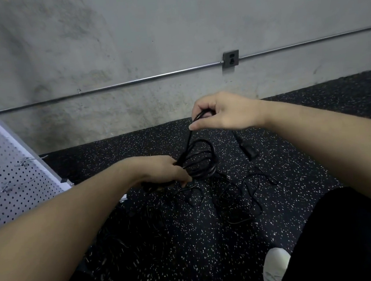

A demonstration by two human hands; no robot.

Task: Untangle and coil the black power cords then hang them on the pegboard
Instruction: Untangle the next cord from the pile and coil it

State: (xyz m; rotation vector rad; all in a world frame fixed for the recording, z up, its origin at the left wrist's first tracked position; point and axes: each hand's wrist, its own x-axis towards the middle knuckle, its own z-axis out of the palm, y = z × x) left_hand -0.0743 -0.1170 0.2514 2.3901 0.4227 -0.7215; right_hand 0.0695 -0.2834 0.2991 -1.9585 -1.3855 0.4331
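A person crouched on a speckled rubber floor [167, 244] works a black power cord [201, 159] into a coil, the left hand [167, 171] curled around the gathered loops low over the floor while the right hand [220, 112] pinches a raised strand between thumb and fingers, drawing it upward. The cord looks light, flexible and rubbery, likely to spring out of its loops if released, so the bundle is best held where the turns cross, with the free length fed in by the other hand. More black cords [237, 196] lie tangled on the floor just beyond the coil (they are hard to separate against the dark surface), and a plug end [249, 151] dangles below the right wrist. The white pegboard [6, 171], with wire hooks [29, 160], stands at left, near the work. A wall outlet [231, 58] and conduit run along the concrete wall behind; a pale shoe [276, 267] sits lower right.
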